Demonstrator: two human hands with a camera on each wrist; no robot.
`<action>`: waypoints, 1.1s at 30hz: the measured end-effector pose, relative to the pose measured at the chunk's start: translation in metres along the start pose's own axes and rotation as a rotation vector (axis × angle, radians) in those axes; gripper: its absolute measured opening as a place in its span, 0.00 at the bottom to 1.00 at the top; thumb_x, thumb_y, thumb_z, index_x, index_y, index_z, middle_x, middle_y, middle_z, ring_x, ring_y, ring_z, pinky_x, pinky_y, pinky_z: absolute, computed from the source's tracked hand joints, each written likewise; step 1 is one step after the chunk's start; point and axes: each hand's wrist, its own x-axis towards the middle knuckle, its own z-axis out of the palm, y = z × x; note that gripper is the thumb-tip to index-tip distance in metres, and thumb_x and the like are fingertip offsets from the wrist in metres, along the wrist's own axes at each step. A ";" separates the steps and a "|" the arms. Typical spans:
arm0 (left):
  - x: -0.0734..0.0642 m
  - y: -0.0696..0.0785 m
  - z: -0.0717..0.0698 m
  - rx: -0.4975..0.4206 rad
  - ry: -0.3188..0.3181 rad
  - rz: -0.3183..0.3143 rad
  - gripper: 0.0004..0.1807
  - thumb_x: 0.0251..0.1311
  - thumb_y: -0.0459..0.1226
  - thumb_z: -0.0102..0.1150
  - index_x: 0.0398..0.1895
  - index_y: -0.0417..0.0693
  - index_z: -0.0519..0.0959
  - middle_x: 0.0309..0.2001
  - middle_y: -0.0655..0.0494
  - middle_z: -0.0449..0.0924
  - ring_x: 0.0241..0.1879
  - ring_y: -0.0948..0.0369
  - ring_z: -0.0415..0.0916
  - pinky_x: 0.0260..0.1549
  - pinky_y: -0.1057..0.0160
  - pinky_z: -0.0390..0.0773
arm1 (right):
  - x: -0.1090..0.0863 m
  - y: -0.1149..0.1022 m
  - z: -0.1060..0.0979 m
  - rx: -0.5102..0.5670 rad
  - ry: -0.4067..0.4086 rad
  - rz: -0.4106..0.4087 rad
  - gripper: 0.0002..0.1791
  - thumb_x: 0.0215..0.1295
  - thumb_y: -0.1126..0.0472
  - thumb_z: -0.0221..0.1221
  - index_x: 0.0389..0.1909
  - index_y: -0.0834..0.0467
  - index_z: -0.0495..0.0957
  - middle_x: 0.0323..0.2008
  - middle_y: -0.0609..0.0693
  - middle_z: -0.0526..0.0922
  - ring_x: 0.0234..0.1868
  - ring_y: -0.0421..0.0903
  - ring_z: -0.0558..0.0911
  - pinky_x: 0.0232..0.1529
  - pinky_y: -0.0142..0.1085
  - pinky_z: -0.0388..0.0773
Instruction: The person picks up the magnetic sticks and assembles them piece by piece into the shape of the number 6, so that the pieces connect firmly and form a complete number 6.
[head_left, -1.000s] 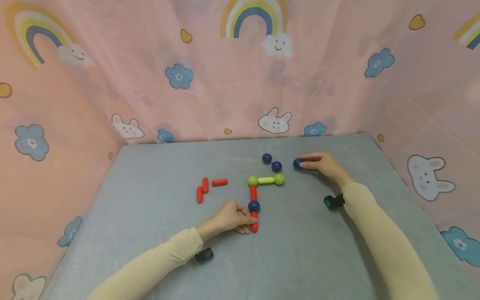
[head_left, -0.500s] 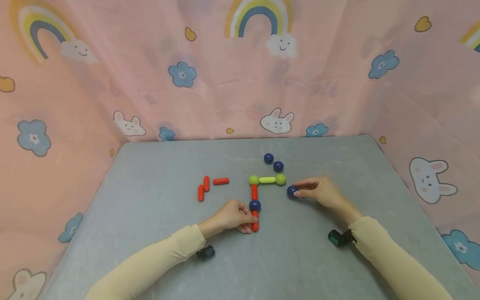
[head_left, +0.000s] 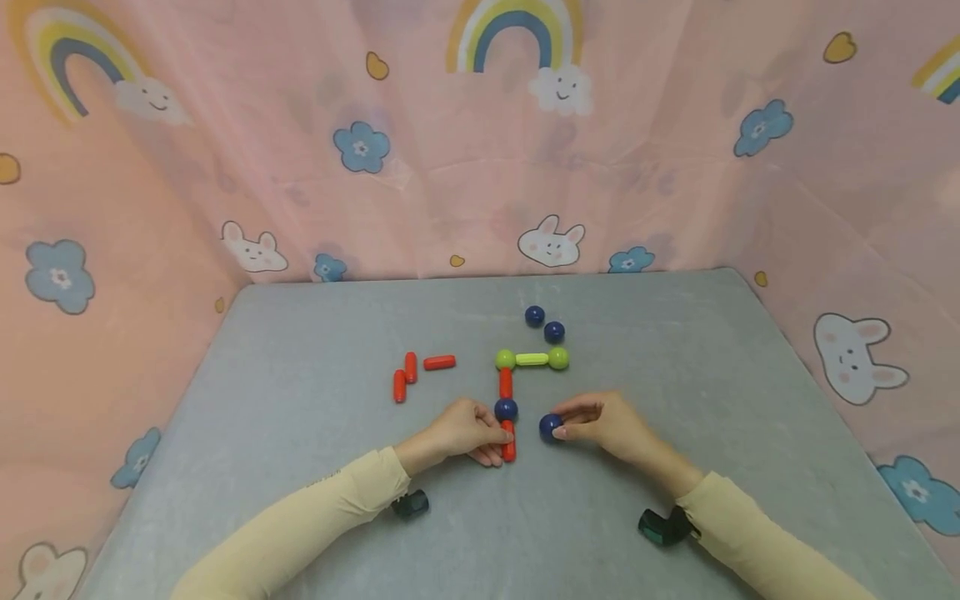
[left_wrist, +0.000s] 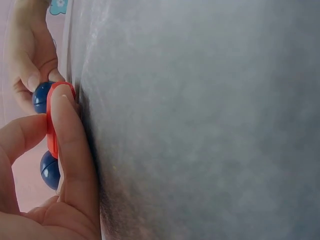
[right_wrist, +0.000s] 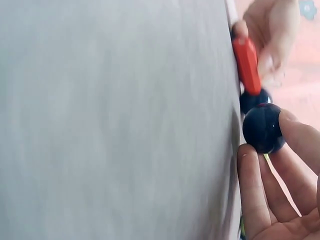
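My left hand (head_left: 463, 432) pinches a red rod (head_left: 509, 450) between thumb and fingers; in the left wrist view the red rod (left_wrist: 53, 120) lies between the fingertips. At its far end sits a blue ball (head_left: 506, 410), joined by another red rod (head_left: 506, 383) to a green ball (head_left: 506, 359). From there a yellow-green rod (head_left: 532, 359) runs right to a second green ball (head_left: 558, 358). My right hand (head_left: 611, 427) pinches a loose blue ball (head_left: 550, 427), a short gap to the right of the held rod. The right wrist view shows this blue ball (right_wrist: 262, 128) at the fingertips.
Two spare blue balls (head_left: 544, 324) lie behind the green balls. Several loose red rods (head_left: 410, 367) rest to the left on the grey table (head_left: 300, 350). A pink patterned curtain (head_left: 420, 192) stands behind and beside the table. Small dark cameras (head_left: 663, 527) hang at both wrists.
The right hand has carried the blue ball from the back right towards me and leftward, close to the lower red rod. The left hand keeps its pinch on the rod in about the same place.
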 end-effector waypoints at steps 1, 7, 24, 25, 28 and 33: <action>0.000 0.000 0.000 0.000 0.000 0.000 0.07 0.57 0.36 0.69 0.28 0.39 0.85 0.17 0.54 0.84 0.18 0.66 0.82 0.22 0.66 0.83 | -0.001 -0.002 0.003 0.007 -0.007 -0.009 0.21 0.54 0.52 0.73 0.47 0.57 0.86 0.41 0.54 0.90 0.40 0.40 0.87 0.40 0.28 0.80; 0.002 -0.001 -0.001 -0.003 0.000 0.009 0.09 0.58 0.37 0.68 0.29 0.39 0.85 0.18 0.53 0.84 0.18 0.66 0.82 0.22 0.66 0.83 | -0.010 -0.011 0.021 0.042 -0.044 -0.022 0.21 0.53 0.54 0.74 0.46 0.59 0.85 0.40 0.55 0.89 0.40 0.44 0.87 0.39 0.29 0.81; 0.003 -0.001 -0.001 -0.004 -0.003 0.020 0.09 0.58 0.37 0.68 0.29 0.39 0.84 0.17 0.55 0.83 0.18 0.66 0.82 0.21 0.67 0.83 | -0.029 -0.023 0.057 0.063 -0.011 0.003 0.20 0.50 0.55 0.75 0.43 0.59 0.86 0.39 0.54 0.89 0.38 0.44 0.86 0.37 0.29 0.82; 0.003 -0.002 -0.002 -0.006 -0.005 0.019 0.09 0.58 0.37 0.68 0.29 0.39 0.84 0.17 0.55 0.84 0.18 0.66 0.82 0.21 0.67 0.83 | -0.029 -0.023 0.058 0.065 -0.006 0.003 0.20 0.50 0.55 0.75 0.43 0.59 0.86 0.39 0.53 0.89 0.37 0.44 0.86 0.36 0.29 0.82; 0.003 -0.002 -0.002 -0.008 -0.011 0.020 0.08 0.58 0.37 0.68 0.29 0.39 0.84 0.17 0.55 0.84 0.18 0.66 0.82 0.21 0.67 0.83 | -0.031 -0.023 0.063 0.072 0.010 0.007 0.19 0.49 0.55 0.76 0.42 0.59 0.86 0.38 0.53 0.89 0.36 0.43 0.86 0.36 0.29 0.82; 0.002 -0.002 -0.001 -0.008 -0.015 0.022 0.09 0.58 0.37 0.68 0.29 0.39 0.85 0.17 0.55 0.84 0.19 0.66 0.82 0.22 0.66 0.83 | -0.033 -0.026 0.071 0.077 0.040 0.021 0.18 0.48 0.56 0.76 0.40 0.59 0.86 0.36 0.53 0.89 0.34 0.42 0.85 0.34 0.29 0.81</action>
